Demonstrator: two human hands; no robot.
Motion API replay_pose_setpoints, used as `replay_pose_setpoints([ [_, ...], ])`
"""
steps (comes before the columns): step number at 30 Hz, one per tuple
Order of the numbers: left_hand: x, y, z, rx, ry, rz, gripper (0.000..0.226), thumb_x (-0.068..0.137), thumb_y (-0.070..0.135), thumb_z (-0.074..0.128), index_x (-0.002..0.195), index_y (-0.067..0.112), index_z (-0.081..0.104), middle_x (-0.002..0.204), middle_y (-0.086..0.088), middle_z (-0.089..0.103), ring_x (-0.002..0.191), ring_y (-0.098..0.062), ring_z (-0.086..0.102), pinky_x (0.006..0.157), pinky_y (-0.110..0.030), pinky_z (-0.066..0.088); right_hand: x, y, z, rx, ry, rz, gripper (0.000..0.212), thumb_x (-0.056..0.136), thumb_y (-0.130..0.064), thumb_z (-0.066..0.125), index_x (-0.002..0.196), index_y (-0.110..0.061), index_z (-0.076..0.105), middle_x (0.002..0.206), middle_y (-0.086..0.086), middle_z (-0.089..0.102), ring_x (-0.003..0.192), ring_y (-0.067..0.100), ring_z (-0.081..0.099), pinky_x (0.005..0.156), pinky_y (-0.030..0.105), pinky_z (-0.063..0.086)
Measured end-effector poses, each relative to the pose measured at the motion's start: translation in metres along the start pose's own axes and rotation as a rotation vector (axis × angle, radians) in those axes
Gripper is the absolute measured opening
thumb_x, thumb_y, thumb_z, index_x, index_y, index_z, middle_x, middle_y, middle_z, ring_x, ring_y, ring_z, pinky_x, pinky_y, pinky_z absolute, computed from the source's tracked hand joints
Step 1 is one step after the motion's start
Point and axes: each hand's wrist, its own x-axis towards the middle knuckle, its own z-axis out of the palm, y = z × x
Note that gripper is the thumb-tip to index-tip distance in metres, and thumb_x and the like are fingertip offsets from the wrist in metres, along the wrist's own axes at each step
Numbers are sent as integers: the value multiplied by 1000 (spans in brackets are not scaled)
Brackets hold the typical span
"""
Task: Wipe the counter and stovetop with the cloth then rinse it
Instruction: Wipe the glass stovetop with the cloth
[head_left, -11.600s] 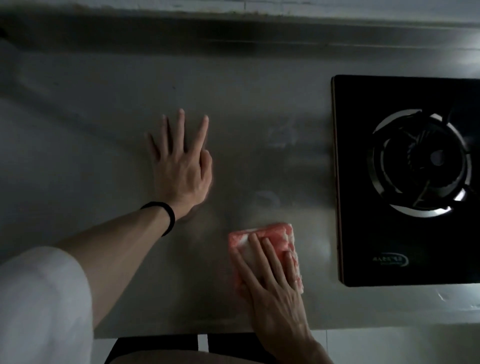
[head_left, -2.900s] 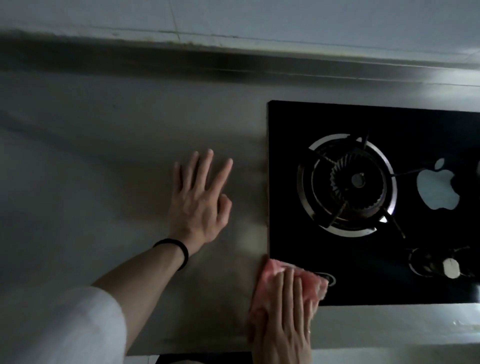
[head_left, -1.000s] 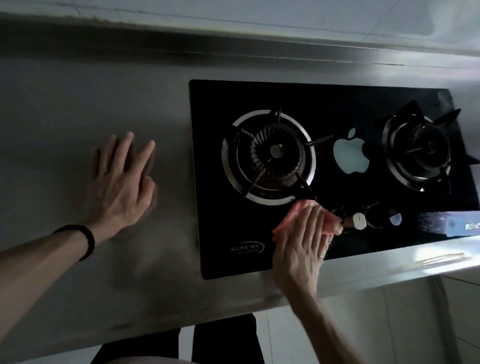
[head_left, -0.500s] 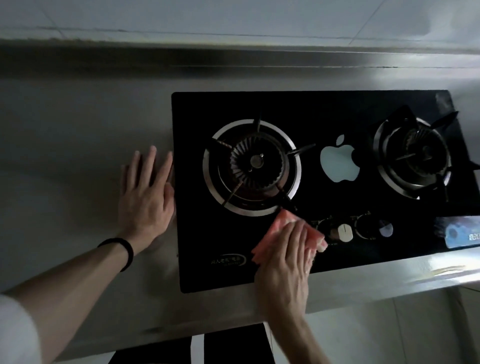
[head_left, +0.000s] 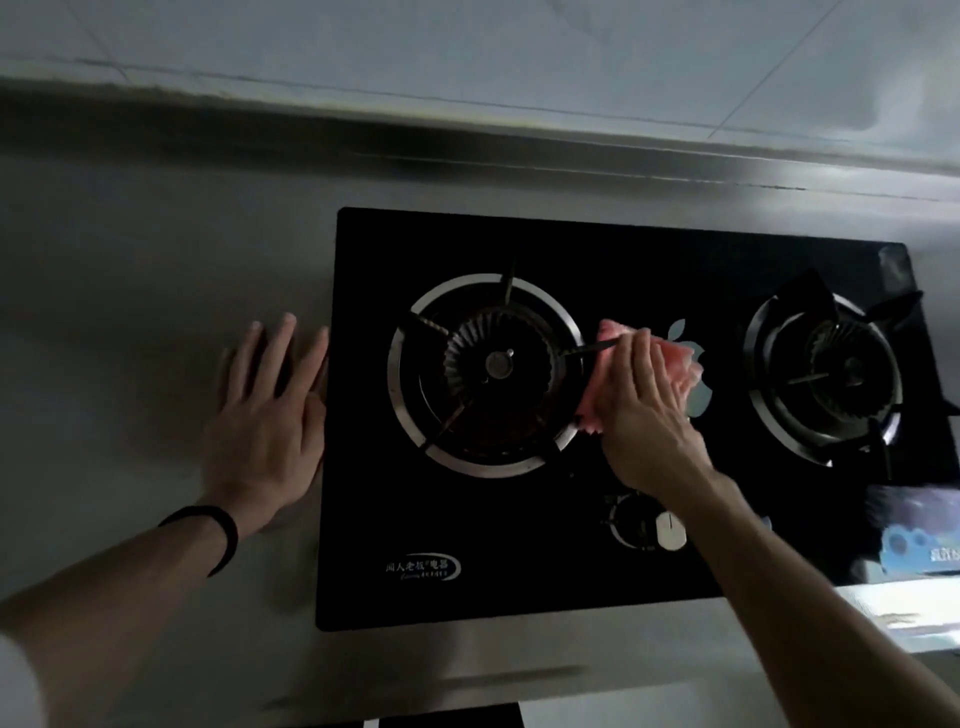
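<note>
A black glass stovetop with two gas burners is set into the steel counter. My right hand presses a pink cloth onto the glass between the left burner and the right burner, fingers lying over the cloth. The cloth covers most of a white apple sticker. My left hand rests flat on the counter, fingers straight, right beside the stovetop's left edge.
Two control knobs sit on the stovetop's front strip under my right forearm. A raised steel backsplash and tiled wall run behind. The counter's front edge is close to my body. A blue label lies at the stovetop's right front.
My right hand slid the cloth from the front strip by the knobs up to the middle of the glass between the burners. My left hand stays flat by the stove edge.
</note>
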Motion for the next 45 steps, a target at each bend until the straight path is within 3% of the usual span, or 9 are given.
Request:
replay_pose_setpoints([
  [3, 0, 0, -1, 13, -7, -2, 65, 100, 31, 31, 165, 29, 28, 175, -3, 14, 161, -36, 14, 129, -56, 14, 33, 18, -19, -84, 21, -72, 89, 105, -15, 46, 161, -9, -23, 168, 13, -32, 156, 26, -29, 131, 54, -2],
  [6, 1, 4, -4, 2, -3, -13, 64, 100, 30, 34, 164, 27, 32, 175, -4, 17, 161, -36, 15, 129, -57, 16, 60, 26, -38, -125, 9, -152, 82, 108, -27, 40, 163, -8, -18, 170, 13, -27, 157, 25, -27, 131, 52, -3],
  [11, 3, 7, -10, -21, -16, -24, 65, 96, 24, 40, 162, 21, 38, 173, -9, 23, 159, -39, 20, 125, -63, 24, 99, 19, -67, -150, 6, -337, 72, 110, -26, 40, 164, -10, -4, 171, 6, -17, 158, 22, -18, 130, 58, 1],
  [17, 4, 9, -13, -15, -11, -30, 65, 95, 24, 41, 161, 20, 40, 172, -10, 26, 158, -41, 23, 124, -63, 24, 147, -18, -111, -304, -119, -503, 87, 93, -66, 30, 162, -29, -6, 173, -3, -8, 159, 15, -9, 129, 59, 13],
  [22, 4, 12, -16, 6, -5, -30, 67, 94, 23, 42, 161, 21, 39, 172, -10, 27, 158, -40, 25, 125, -61, 25, 173, -63, -107, -341, -122, -739, 77, 106, -39, 52, 165, -33, 3, 174, -8, -3, 161, 15, -4, 126, 60, 26],
  [26, 5, 13, -19, 1, -19, -43, 69, 93, 21, 42, 161, 21, 40, 171, -11, 28, 158, -40, 24, 125, -60, 25, 186, -83, -112, -394, -135, -844, 78, 101, -27, 61, 166, -31, 17, 175, -7, 6, 162, 22, 4, 121, 58, 37],
  [32, 6, 13, -18, -6, -3, -51, 68, 93, 19, 44, 161, 21, 40, 171, -10, 28, 158, -39, 24, 123, -61, 29, 172, -63, -104, -261, -78, -798, 66, 105, -28, 58, 164, -28, 28, 174, -11, 11, 162, 19, 4, 119, 57, 39],
  [38, 4, 8, -13, -17, -12, -40, 68, 95, 22, 41, 163, 23, 36, 173, -9, 25, 159, -40, 21, 125, -62, 25, 138, 26, -93, -97, 3, -632, 64, 102, -36, 51, 160, -26, 24, 170, -4, 17, 160, 29, 8, 125, 62, 23],
  [45, 4, 6, -11, -10, 0, -34, 68, 94, 22, 41, 162, 25, 36, 172, -10, 24, 157, -41, 22, 128, -60, 18, 70, 70, -48, 106, 117, -304, 72, 101, -7, 62, 163, -21, 28, 174, 1, 15, 161, 30, 5, 128, 58, 21],
])
